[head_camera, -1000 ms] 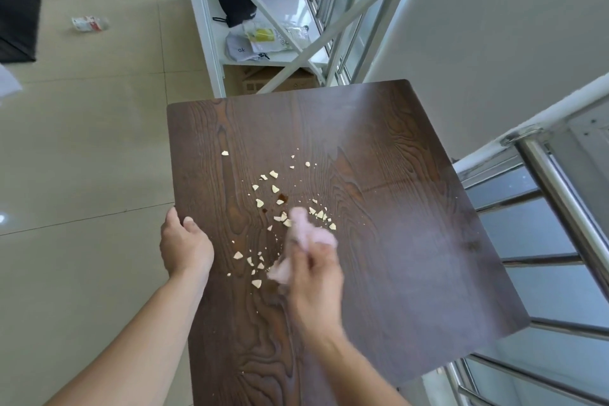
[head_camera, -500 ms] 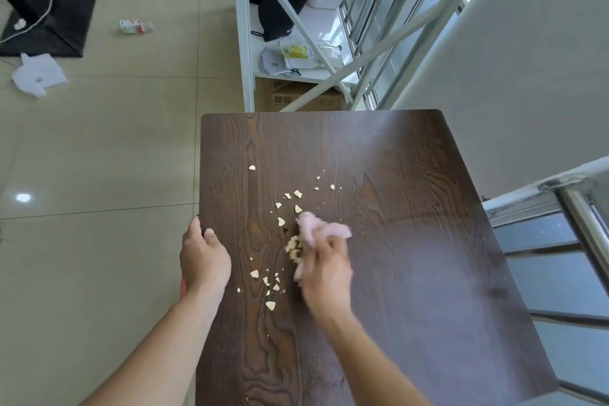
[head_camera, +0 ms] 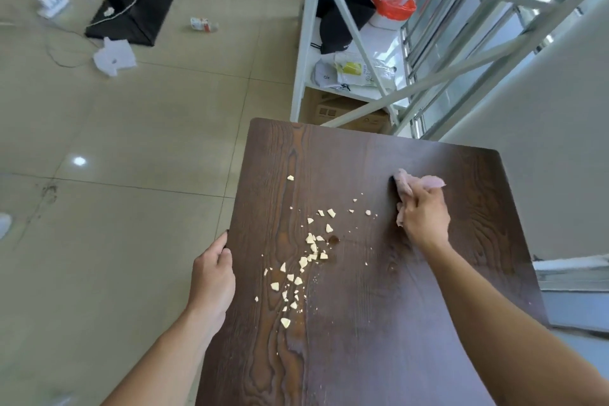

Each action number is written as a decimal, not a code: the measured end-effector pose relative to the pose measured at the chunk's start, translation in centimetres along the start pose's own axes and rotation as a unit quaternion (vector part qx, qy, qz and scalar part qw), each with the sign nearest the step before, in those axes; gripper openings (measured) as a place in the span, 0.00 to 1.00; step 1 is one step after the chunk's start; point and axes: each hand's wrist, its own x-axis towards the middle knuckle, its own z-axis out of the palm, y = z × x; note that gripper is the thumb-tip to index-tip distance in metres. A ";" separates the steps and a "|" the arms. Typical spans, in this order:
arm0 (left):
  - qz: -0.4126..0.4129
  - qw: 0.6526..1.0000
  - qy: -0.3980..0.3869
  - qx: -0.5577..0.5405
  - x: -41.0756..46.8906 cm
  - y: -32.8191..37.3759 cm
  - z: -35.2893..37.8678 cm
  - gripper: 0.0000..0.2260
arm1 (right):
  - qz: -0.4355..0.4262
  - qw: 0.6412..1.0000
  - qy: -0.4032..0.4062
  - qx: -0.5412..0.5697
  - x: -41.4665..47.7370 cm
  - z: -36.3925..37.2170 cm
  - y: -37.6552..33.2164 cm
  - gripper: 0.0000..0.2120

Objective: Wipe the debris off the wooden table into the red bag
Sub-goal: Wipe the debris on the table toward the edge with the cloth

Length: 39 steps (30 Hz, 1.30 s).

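The dark wooden table (head_camera: 362, 356) carries several pale debris bits (head_camera: 311, 254), scattered in a band from its middle toward the near left. My right hand (head_camera: 425, 217) is shut on a crumpled pink cloth (head_camera: 408, 184) and presses it on the tabletop, right of and beyond the debris, apart from the crumbs. My left hand (head_camera: 214, 277) sits at the table's left edge, thumb on top and fingers curled against the rim. No red bag shows near the table in this frame; whatever is below the left hand is hidden.
A white metal shelf rack (head_camera: 313, 43) with bags and boxes stands just beyond the table's far edge. A black stand base (head_camera: 135, 6), white paper (head_camera: 113, 58) and a small bottle (head_camera: 202, 24) lie on the tiled floor. A wall and railing close the right side.
My right hand has carried the pink cloth from the middle of the debris out to the far right of the table. The left hand stays at the left edge. The view has tilted up.
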 end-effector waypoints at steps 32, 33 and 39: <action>-0.044 0.996 0.047 -0.058 -11.5 -9.5 -4.1 0.24 | -0.473 0.820 -0.318 -0.057 -1.3 4.6 -13.6 0.17; -0.046 0.996 0.051 -0.059 -11.6 -9.4 -4.1 0.24 | -0.466 0.835 -0.286 -0.058 -0.1 2.9 -12.8 0.18; -0.063 0.994 0.056 -0.067 -12.1 -7.9 -4.0 0.22 | -0.299 0.910 -0.191 -0.216 3.3 -1.8 -3.6 0.18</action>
